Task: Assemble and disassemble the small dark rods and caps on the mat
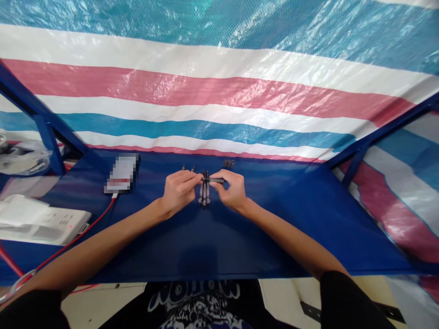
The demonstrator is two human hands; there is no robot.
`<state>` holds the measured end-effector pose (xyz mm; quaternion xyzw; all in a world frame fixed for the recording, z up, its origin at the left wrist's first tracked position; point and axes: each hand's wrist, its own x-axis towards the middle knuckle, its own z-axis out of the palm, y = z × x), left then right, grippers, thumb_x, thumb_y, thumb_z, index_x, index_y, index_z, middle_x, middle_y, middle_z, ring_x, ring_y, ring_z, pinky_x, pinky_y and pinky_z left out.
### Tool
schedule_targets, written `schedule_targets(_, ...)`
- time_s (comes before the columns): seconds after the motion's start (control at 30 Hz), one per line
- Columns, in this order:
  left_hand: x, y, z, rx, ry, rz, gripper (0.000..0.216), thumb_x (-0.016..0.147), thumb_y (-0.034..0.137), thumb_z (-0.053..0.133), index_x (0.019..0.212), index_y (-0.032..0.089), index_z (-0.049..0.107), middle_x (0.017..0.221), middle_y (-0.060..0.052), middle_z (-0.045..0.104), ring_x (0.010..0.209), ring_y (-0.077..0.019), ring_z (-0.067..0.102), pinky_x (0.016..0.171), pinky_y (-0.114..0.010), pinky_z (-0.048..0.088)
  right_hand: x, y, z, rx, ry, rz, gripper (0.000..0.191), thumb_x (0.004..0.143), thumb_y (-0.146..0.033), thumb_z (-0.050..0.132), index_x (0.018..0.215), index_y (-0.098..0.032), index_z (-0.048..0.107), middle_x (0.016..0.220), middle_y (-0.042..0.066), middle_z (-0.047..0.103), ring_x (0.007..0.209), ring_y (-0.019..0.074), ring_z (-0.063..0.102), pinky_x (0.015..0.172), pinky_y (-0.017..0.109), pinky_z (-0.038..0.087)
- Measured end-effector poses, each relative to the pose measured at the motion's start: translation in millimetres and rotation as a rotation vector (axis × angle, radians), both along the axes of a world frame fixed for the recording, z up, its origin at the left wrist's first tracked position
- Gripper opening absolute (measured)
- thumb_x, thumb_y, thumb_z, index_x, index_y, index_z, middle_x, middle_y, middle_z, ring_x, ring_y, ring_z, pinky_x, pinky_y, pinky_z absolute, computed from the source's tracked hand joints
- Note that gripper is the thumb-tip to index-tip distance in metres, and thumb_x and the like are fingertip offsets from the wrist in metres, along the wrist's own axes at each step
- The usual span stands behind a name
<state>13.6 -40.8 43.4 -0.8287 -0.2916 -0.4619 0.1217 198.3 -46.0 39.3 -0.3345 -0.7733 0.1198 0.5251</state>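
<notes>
Both hands meet at the middle of the blue table. My right hand (231, 189) pinches a slim dark pen-like tube (216, 180) between thumb and fingers, lying about level and pointing left. My left hand (180, 189) is closed, its fingertips pressed together at the left end of that tube; whether they grip the tube itself or a small part joined to it is hard to see. Below the fingertips lie several slender grey pen-like pieces (204, 196) side by side. Small dark tips (192, 168) show behind my left hand, their lower parts hidden.
Several short dark tubes (229, 163) are near the table's back edge. A phone (121, 173) lies at left on a red cable (98, 221), beside a white power strip (44, 224). Striped plastic sheeting (212, 91) rises behind, and blue frame bars (380, 137) slant at both sides.
</notes>
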Motion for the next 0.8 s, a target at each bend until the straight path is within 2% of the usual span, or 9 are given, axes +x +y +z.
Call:
schedule_targets(0.13,1,-4,2.0,-0.027,-0.010,-0.021,0.026,0.086,0.007,0.045,0.087,0.018,0.069,0.072,-0.002,0.069,0.063,-0.0114,0.062,0.063,-0.024,0.052,-2,-3,1.7,-0.010,-0.003,-0.003,0.013,0.086,-0.027,0.058,0.079,-0.018,0.063,0.070,0.003,0.065,0.060,0.0133,0.058,0.059,0.026,0.048)
schedule_targets(0.43,6,-12,1.2,-0.002,0.032,0.026,0.028,0.086,0.007,0.043,0.085,0.018,0.069,0.069,-0.003,0.068,0.061,-0.0115,0.060,0.061,-0.024,0.051,-5,-7,-5.0,-0.036,-0.024,-0.033,0.011,0.085,-0.023,0.057,0.077,-0.019,0.063,0.070,0.002,0.067,0.061,0.0136,0.060,0.059,0.026,0.049)
schedule_targets(0.63,-2,6,-1.1,0.074,0.051,-0.021,0.022,0.087,0.009,0.047,0.089,0.018,0.067,0.077,-0.002,0.071,0.063,-0.0115,0.061,0.061,-0.025,0.048,-4,2,2.4,-0.013,-0.030,-0.006,0.009,0.084,-0.024,0.062,0.081,-0.018,0.067,0.077,0.003,0.071,0.067,0.0143,0.065,0.066,0.026,0.052)
schedule_targets(0.8,-13,19,-5.0,0.085,0.115,0.030,0.018,0.089,0.017,0.050,0.093,0.021,0.068,0.079,-0.002,0.071,0.063,-0.0116,0.060,0.061,-0.025,0.046,5,11,10.3,-0.020,-0.124,0.029,0.015,0.088,-0.030,0.059,0.091,-0.019,0.068,0.083,0.005,0.071,0.071,0.0151,0.065,0.070,0.028,0.053)
